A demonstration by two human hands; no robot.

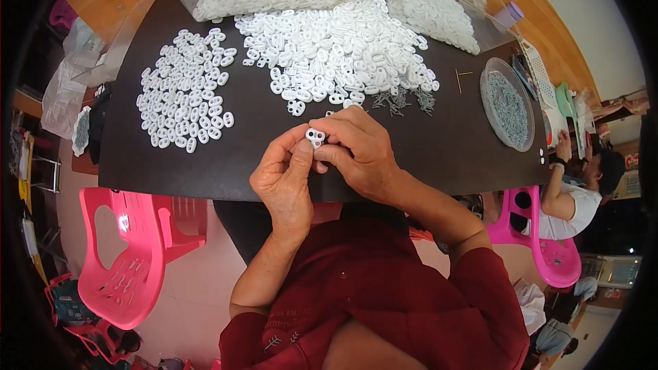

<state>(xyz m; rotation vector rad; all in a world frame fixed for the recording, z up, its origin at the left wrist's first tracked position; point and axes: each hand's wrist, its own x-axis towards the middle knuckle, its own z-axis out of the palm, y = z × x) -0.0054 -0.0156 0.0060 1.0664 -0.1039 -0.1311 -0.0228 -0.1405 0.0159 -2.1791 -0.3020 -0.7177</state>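
Pile at left looks done, larger heap unfinished; left hand and right hand together pinch white pieces, count unclear.

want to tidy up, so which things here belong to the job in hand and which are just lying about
Likely for the job:
white pieces, pinched in the left hand and right hand
big white pile
smaller white pile
loose grey pins
tub of grey pins

Apparently just lying about:
pink chair
magenta chair
plastic bag
thin sticks, use unclear
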